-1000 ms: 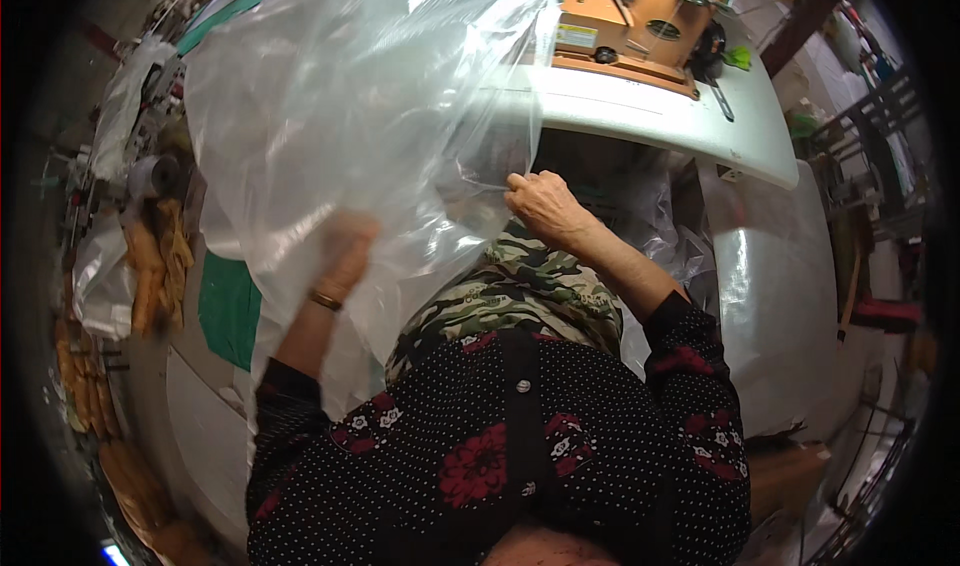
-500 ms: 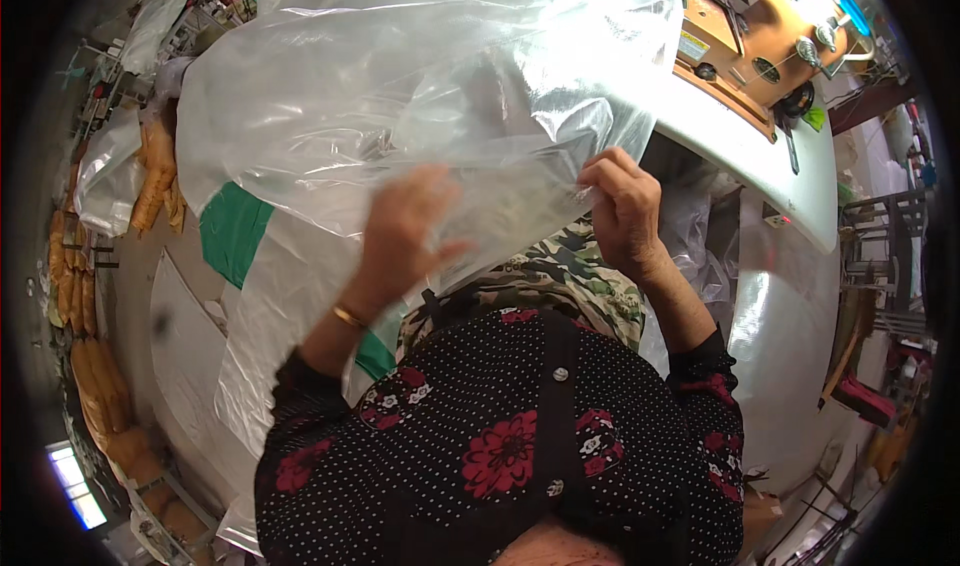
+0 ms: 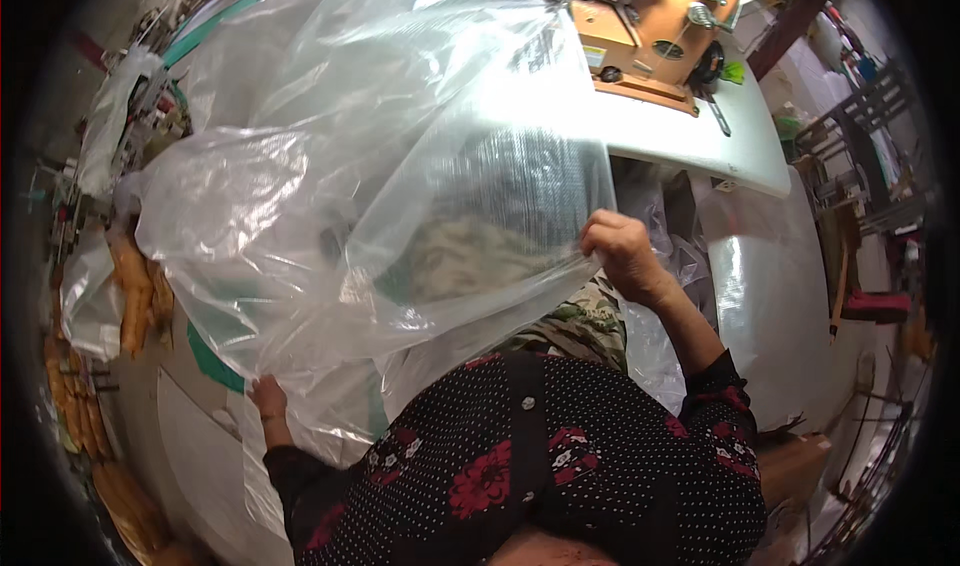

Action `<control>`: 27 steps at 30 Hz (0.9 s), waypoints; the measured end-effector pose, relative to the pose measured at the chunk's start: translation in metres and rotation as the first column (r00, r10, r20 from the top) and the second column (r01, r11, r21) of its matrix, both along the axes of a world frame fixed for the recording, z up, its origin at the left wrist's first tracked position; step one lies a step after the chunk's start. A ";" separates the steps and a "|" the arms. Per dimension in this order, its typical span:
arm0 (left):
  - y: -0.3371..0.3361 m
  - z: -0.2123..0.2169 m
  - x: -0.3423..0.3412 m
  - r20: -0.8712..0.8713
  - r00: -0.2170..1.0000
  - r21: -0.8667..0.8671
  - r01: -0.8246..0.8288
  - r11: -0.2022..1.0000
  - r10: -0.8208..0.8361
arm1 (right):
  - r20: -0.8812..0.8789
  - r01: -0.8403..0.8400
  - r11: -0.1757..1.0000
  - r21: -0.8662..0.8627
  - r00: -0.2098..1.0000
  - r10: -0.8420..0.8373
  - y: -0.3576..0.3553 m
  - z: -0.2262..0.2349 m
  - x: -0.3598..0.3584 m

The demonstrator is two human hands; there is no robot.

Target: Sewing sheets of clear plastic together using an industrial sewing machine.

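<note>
A large sheet of clear plastic film (image 3: 240, 181) spreads over my lap and up onto the white table. My right hand (image 3: 622, 251) is closed, pinching the sheet's near right edge between thumb and fingers. Far out to the left, my left hand (image 3: 268, 396) has its fingers closed at the sheet's left margin; the film partly covers the fingertips. Between the hands the film hangs in loose folds, and camouflage cloth (image 3: 585, 316) over my legs shows through it. Green material (image 3: 212, 354) lies under the film near my left hand.
An orange sewing machine (image 3: 640, 41) stands on the white table (image 3: 740, 151) at the far right, with a dark slim tool (image 3: 718, 116) beside it. More clear film hangs below the table. Orange-brown wrapped bundles (image 3: 130, 296) line the left side. A metal rack (image 3: 870, 131) stands right.
My left hand has swung out far left and down from the middle. The film is now spread wider and flatter. My right hand keeps its pinch, slightly lower. The view has turned right.
</note>
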State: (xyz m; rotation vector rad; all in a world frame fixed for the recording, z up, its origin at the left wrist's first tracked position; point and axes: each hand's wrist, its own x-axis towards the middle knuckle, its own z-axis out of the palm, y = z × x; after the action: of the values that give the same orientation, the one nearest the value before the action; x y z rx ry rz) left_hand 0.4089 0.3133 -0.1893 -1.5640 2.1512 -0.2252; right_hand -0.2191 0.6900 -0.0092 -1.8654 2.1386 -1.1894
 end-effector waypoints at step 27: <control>0.045 0.224 -0.519 -0.175 -0.103 -0.842 0.531 0.095 -0.979 | -0.250 -0.131 0.988 -0.079 0.962 0.108 -0.017 -0.008 0.017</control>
State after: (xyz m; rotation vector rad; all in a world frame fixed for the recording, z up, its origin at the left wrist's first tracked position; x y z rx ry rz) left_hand -0.1096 0.3587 0.0350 0.1561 3.8642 -0.7250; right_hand -0.2024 0.6727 -0.0171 -2.2559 2.0785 -1.1049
